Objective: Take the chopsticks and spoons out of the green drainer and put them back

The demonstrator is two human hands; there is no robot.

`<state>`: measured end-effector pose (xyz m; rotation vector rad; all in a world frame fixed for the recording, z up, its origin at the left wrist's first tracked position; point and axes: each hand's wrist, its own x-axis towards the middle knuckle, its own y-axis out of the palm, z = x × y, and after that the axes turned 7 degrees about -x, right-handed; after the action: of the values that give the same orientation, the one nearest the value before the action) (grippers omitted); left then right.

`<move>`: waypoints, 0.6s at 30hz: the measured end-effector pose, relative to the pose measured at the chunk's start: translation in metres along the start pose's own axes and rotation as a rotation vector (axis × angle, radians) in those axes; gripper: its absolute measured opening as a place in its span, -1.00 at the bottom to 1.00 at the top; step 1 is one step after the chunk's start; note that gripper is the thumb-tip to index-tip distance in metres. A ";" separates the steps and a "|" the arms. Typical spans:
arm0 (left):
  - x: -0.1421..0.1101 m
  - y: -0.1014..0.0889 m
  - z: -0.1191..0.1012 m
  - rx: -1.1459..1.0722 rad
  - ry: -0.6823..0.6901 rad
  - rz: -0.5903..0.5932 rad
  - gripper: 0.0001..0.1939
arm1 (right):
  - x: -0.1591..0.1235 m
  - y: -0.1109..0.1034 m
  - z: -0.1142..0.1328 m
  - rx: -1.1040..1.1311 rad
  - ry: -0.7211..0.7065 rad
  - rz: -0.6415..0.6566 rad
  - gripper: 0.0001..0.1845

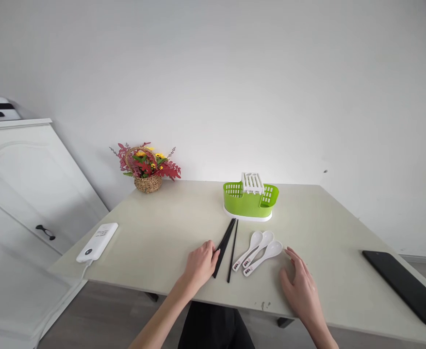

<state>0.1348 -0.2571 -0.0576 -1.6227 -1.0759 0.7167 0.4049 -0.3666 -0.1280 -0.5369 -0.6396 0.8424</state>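
My left hand point(201, 261) is closed at the left side of a bundle of black chopsticks point(224, 246), its fingers and thumb on them. Just right of the bundle, a single black chopstick point(232, 252) lies apart on the table. Three white spoons with printed handles lie fanned out beside it: a left spoon point(248, 249), a middle spoon point(259, 248) and a right spoon point(264, 258). My right hand point(300, 283) rests on the tabletop right of the spoons, open and holding nothing, its thumb apart from the fingers.
Behind the spoons stands a green utensil caddy point(247, 204) with a white slotted top point(253, 183). A flower basket point(148, 183) sits at the back left of the table point(162, 228). A white power bank point(98, 242) with a cable lies left, a black flat object point(404, 286) right.
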 end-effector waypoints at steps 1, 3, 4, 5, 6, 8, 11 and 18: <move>0.001 -0.001 0.000 0.009 -0.011 0.013 -0.86 | 0.000 0.000 0.000 -0.002 -0.001 0.000 -0.45; 0.004 -0.003 0.001 0.018 -0.036 0.029 -0.85 | 0.000 0.000 0.000 -0.005 -0.002 -0.001 -0.45; 0.004 -0.004 0.001 0.018 -0.045 0.032 -0.84 | 0.000 0.000 0.000 -0.006 -0.004 0.001 -0.45; 0.005 -0.004 0.003 0.014 -0.052 0.033 -0.84 | 0.000 0.000 0.000 -0.006 -0.006 0.001 -0.45; 0.005 -0.005 0.004 0.009 -0.058 0.035 -0.83 | 0.000 0.001 0.000 -0.007 -0.008 0.001 -0.44; 0.005 -0.006 0.007 -0.002 -0.066 0.039 -0.83 | 0.000 0.001 -0.001 -0.007 -0.011 0.003 -0.44; 0.003 -0.007 0.012 -0.011 -0.064 0.037 -0.81 | -0.001 0.002 -0.001 -0.005 -0.009 0.000 -0.43; 0.000 -0.019 0.033 0.079 -0.075 0.041 -0.75 | -0.001 0.002 -0.004 -0.015 -0.009 0.002 -0.41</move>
<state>0.1010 -0.2415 -0.0500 -1.5647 -1.0572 0.8432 0.4062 -0.3669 -0.1321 -0.5475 -0.6540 0.8425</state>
